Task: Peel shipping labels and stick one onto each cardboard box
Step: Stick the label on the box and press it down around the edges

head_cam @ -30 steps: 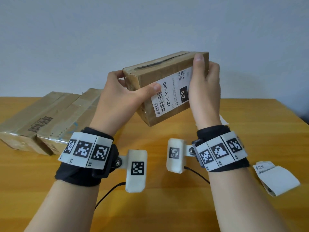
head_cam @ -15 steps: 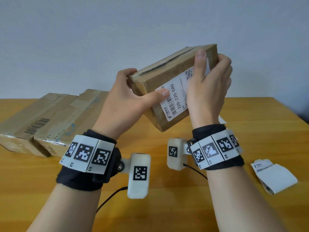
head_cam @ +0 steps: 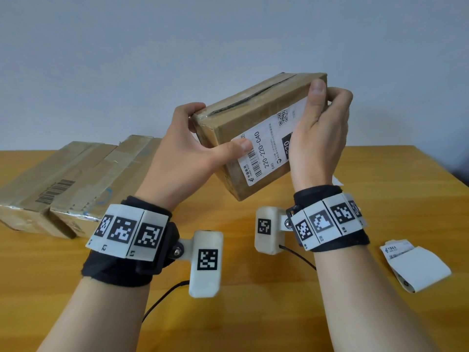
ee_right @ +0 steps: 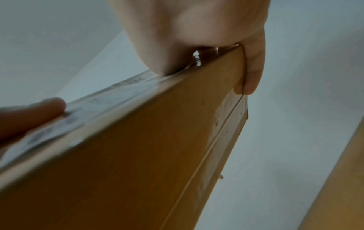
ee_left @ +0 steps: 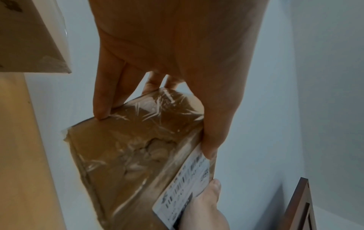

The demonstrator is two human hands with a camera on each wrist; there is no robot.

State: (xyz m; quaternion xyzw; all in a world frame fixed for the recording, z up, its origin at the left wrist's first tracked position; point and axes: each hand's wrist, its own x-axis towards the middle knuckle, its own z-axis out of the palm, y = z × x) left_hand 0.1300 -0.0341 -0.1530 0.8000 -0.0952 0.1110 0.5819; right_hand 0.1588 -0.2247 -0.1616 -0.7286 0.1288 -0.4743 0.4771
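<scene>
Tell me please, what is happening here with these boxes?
A person holds a cardboard box up over the wooden table with both hands. The left hand grips one end, its thumb pressing on the white shipping label; the right hand grips the other end. Two more boxes lie at the left, and a sheet of label paper lies at the right.

Head view looking down, wrist views close, all sharing the box [head_cam: 256, 128]
</scene>
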